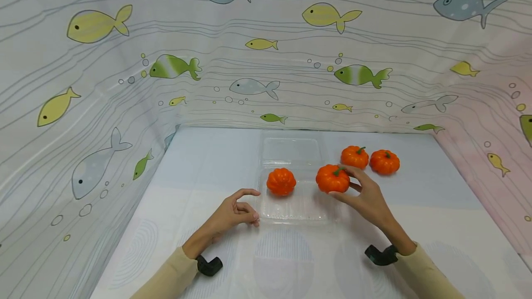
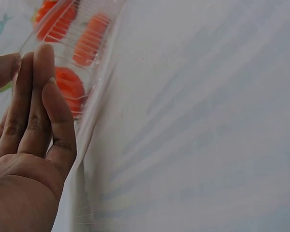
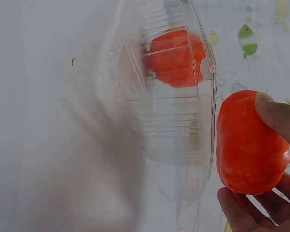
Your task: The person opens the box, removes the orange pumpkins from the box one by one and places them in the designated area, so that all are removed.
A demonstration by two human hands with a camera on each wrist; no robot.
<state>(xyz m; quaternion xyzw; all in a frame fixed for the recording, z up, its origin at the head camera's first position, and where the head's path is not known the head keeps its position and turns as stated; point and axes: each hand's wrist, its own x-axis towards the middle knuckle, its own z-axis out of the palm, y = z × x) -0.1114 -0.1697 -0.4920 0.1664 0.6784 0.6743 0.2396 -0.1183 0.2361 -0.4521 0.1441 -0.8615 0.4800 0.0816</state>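
Note:
A clear plastic clamshell container point(image 1: 291, 211) lies unfolded on the table, its lid point(image 1: 291, 151) towards the back wall. One orange toy pumpkin point(image 1: 281, 182) sits in the left part of its base. My left hand point(image 1: 232, 213) is at the base's left edge, and in the left wrist view thumb and fingertips pinch the rim. Over the base's right side, my right hand point(image 1: 367, 195) holds a second orange pumpkin point(image 1: 332, 179) with a green stem. In the right wrist view, thumb and fingers grip this pumpkin point(image 3: 251, 142) beside the container's wall point(image 3: 210, 96).
Two more orange pumpkins, one point(image 1: 354, 157) nearer the lid and another point(image 1: 384, 162) to its right, stand on the table behind my right hand. A fish-patterned cloth point(image 1: 291, 59) hangs around the table's back and sides. A pale patterned cover point(image 1: 199, 165) lies over the table.

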